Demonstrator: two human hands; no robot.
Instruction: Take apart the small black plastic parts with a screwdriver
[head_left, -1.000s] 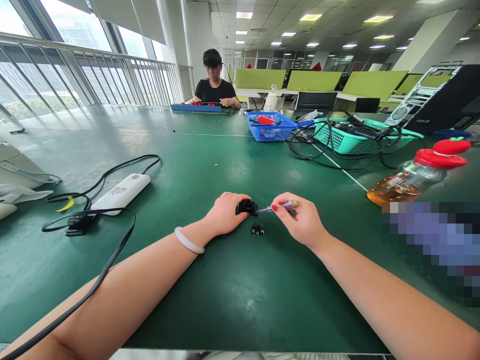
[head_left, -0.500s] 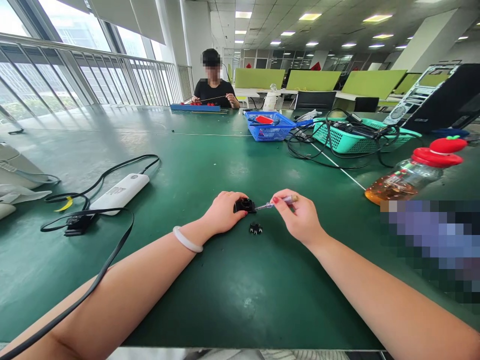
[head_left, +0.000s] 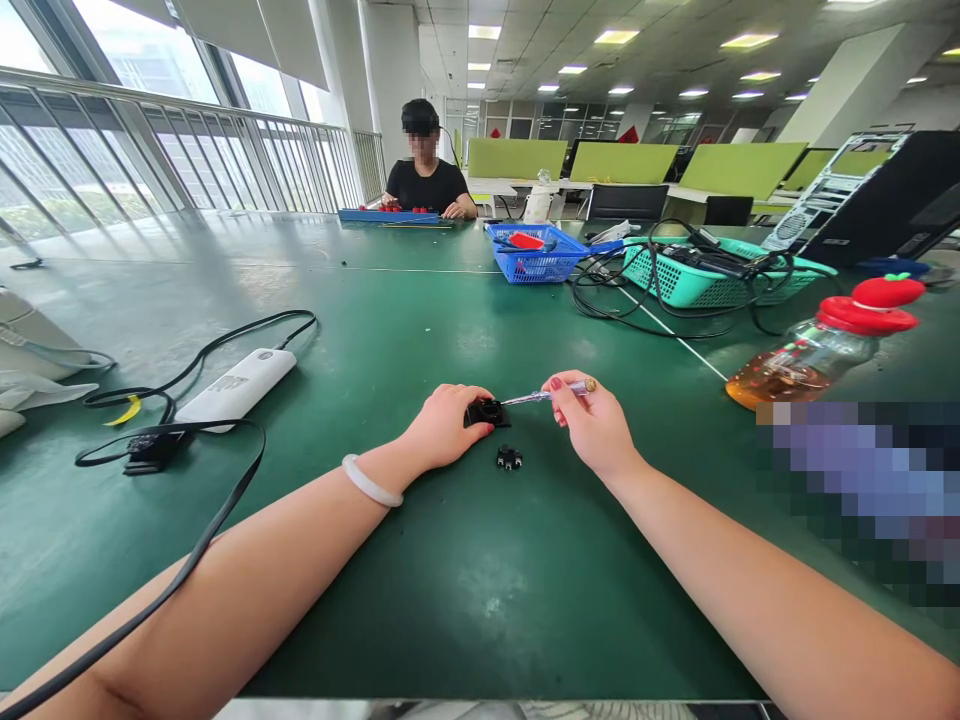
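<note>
black component [head_left: 491, 412] sits on the green tabletop [head_left: 487, 580], ahead of the wearer and well in from the near edge, gripped by the left hand [head_left: 444, 427], whose thumb and fingers close around its left side. the right hand [head_left: 594, 425] pinches a slender tool [head_left: 534, 397] with a pale handle, the shaft pointing left to the component's right side; whether the tip touches cannot be told.

green surface opens between the two forearms, back to the table's straight near edge, and runs on beyond the hands toward the blue basket [head_left: 536, 266] and the teal basket [head_left: 675, 278]. on the left, a white power bank [head_left: 237, 388] and a black cable [head_left: 253, 470] border the space, the cable crossing over the left forearm; on the right, a red-capped bottle [head_left: 814, 365] lies tilted.

the component is dark and blocky, with a flat base showing at its right. a small black piece [head_left: 509, 458] with pale prongs lies just nearer the wearer, apart from both hands.
</note>
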